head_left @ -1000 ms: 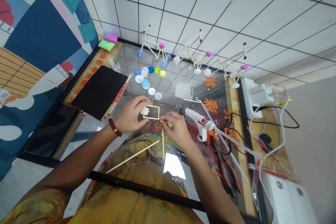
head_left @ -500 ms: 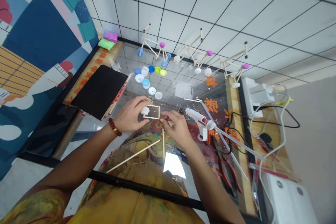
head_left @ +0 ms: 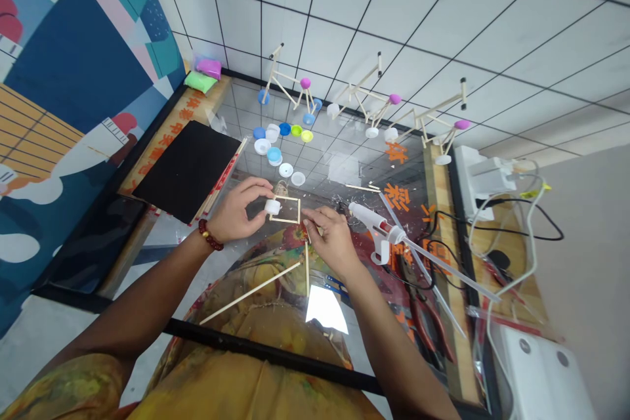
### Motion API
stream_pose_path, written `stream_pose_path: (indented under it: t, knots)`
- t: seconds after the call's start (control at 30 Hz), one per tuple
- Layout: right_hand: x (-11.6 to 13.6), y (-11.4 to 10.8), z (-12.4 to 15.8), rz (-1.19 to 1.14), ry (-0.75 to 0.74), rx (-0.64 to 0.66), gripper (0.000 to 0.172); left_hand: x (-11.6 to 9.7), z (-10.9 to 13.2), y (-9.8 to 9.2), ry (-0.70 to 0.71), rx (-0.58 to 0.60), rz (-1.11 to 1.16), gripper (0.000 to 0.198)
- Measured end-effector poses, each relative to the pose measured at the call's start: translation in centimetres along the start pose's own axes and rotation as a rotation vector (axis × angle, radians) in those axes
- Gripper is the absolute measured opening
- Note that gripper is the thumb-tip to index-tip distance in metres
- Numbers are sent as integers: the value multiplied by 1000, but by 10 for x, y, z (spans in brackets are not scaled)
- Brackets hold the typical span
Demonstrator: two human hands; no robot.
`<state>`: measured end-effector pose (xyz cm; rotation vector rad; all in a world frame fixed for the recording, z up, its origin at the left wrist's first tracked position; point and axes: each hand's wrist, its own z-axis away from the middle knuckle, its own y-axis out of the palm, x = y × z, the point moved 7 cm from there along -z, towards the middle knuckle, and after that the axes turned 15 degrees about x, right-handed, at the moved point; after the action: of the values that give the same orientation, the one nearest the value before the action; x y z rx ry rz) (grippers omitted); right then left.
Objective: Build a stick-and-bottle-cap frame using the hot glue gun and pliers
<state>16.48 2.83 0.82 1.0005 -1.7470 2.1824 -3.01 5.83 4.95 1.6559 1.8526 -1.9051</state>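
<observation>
A small rectangular frame of thin wooden sticks (head_left: 286, 220) lies on the glass tabletop between my hands. At its left side is a white bottle cap (head_left: 272, 207). My left hand (head_left: 239, 211), with a beaded bracelet at the wrist, has its thumb and forefinger spread beside the cap; whether a fingertip touches it I cannot tell. To the right of the frame is my right hand (head_left: 331, 236), its thumb and forefinger a little apart close to the frame's right side, its other fingers curled. Below lie a long wooden stick (head_left: 251, 293) and a shorter stick (head_left: 307, 269).
A white glue gun (head_left: 377, 226) lies to the right, near red-handled pliers (head_left: 428, 321) and cables. Several bottle caps (head_left: 274, 154) are spread farther back. Three stick models (head_left: 364, 98) with pink balls stand along the far edge. Black sheets (head_left: 189, 170) lie at left.
My left hand has drawn back slightly left, uncovering more of the white cap. My right fingers have shifted slightly right from the frame's corner.
</observation>
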Motion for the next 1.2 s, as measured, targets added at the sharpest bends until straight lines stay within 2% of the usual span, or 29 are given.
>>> stream_pose_path:
  t: [0.63,0.93,1.03,1.1,1.2]
  knots:
    - [1,1,0,21,-5,-20,26,3,0,5,5,38,6,34]
    - [6,-11,8,-42,-14,8,25,1,-1,4,-1,27,12,34]
    - [16,-17,22,-8,-43,55,24,1,-1,3,2,20,19,33]
    - [21,-23,44,-9,-51,64,21,2,0,1,1,7,30,33]
    - [1,-38,91,-108,105,-63,17,3,0,1,-1,-4,51,34]
